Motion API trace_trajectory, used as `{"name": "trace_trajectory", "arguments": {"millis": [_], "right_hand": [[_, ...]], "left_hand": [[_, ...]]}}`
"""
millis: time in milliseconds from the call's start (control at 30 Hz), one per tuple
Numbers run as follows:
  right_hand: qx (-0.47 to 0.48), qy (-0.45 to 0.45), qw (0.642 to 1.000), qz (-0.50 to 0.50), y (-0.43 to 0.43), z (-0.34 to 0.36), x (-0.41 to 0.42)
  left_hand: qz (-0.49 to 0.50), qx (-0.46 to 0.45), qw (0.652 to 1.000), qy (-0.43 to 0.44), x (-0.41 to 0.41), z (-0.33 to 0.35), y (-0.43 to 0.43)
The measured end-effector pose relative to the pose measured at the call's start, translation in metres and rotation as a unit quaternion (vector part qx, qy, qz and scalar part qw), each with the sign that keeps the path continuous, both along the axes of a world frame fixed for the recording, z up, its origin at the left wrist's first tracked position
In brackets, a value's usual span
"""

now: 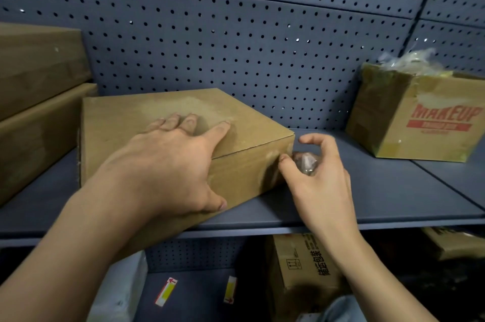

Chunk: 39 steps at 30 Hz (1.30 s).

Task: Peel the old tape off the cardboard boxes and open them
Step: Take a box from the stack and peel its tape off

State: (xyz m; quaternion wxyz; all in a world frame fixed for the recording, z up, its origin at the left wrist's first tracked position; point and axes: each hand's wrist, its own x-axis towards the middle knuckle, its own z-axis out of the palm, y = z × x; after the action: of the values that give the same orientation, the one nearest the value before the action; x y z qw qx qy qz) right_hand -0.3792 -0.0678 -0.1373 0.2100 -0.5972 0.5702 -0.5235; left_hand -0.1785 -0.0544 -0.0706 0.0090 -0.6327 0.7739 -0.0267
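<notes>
Our left hand presses the closed cardboard box, fingers wide. Our right hand pinches a tape wad at the box's right corner edge. The MAKEUP box sits well apart on the shelf.

A: How many cardboard boxes are on the upper shelf?
B: Four: the flat box, the upper stacked box, the lower stacked box and the MAKEUP box.
A: And below it?
B: Two more that I can see: the box with printed characters and the far-right box. Also two stickers, the left sticker and the right sticker.
A: Anything else?
B: One crumpled tape wad, and my two grips: left grip, right grip.
</notes>
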Motion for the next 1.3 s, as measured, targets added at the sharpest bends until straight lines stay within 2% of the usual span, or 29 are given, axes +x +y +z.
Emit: {"name": "trace_trajectory", "arguments": {"millis": [300,467,867,1200,1300], "right_hand": [[-0.141,0.017,0.990,-0.013,0.010,0.000,0.007],[-0.061,-0.017,0.997,0.036,0.008,0.002,0.009],[-0.032,-0.142,0.987,0.074,0.008,0.008,0.018],[0.015,-0.121,0.990,0.065,0.006,0.012,0.019],[0.008,-0.078,0.995,0.065,0.004,0.012,0.018]], "left_hand": [[-0.004,-0.003,1.000,0.001,0.001,-0.002,0.000],[-0.002,-0.010,1.000,0.002,0.001,-0.002,-0.001],[0.000,-0.010,1.000,-0.007,0.001,-0.002,-0.001],[0.000,-0.013,1.000,-0.004,0.002,-0.003,0.000],[0.003,-0.006,1.000,0.000,0.003,-0.002,-0.001]]}}
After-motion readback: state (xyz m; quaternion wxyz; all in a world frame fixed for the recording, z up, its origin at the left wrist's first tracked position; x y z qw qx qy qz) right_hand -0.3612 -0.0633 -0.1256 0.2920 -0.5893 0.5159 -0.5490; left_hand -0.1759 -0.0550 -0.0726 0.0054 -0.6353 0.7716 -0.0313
